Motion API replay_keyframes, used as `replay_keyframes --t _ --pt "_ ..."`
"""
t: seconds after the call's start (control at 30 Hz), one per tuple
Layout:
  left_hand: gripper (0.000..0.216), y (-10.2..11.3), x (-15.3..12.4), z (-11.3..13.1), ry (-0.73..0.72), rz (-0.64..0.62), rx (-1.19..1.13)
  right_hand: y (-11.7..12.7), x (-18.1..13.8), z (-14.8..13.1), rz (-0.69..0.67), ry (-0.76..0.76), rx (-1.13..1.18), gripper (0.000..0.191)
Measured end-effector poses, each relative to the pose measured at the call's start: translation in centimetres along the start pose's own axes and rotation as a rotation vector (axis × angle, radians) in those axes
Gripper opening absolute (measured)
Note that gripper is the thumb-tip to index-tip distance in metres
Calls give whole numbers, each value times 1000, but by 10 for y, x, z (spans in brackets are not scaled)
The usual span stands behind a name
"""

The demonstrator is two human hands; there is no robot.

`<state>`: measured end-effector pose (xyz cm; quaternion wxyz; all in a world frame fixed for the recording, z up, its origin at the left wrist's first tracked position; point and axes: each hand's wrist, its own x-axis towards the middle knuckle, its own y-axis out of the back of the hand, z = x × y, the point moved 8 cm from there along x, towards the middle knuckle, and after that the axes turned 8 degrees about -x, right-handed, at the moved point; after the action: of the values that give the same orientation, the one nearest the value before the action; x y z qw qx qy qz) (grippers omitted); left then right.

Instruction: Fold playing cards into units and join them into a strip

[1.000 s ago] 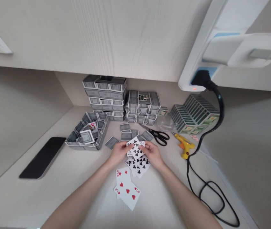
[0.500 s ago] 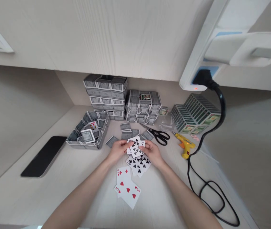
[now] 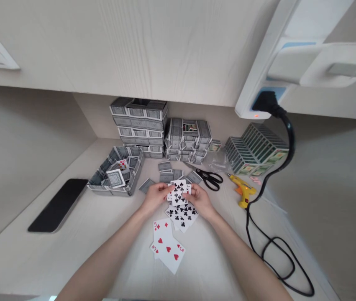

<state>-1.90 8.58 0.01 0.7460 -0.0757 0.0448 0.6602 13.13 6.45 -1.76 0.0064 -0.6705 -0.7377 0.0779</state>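
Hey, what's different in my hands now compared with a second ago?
The top clubs card has turned clockwise, from slanted to nearly upright, over the jack beneath. Your left hand and right hand still hold them; nothing was picked up or released. The three of hearts, scissors and glue gun look unmoved.

Dark phone (image 3: pixel 57 207) lying flat at eight o'clock from the view's centre, black-handled scissors (image 3: pixel 203 173) at four, yellow glue gun (image 3: pixel 244 190) farther out at four, stacked striped packs (image 3: pixel 259 146) at three, white power strip (image 3: pixel 247 104) at two
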Motion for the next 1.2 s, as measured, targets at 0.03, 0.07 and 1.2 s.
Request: replay_keyframes --t 0.03,0.07,1.2 --pt "41 0 0 0 -8 3 4 0 0 0 -8 0 3 36" --pt "41 0 0 0 -14 5 8 -1 0 0 -17 0 7 37" --pt "38 -3 1 -1 -21 -15 -27 3 2 2 -10 -8 -43 34"
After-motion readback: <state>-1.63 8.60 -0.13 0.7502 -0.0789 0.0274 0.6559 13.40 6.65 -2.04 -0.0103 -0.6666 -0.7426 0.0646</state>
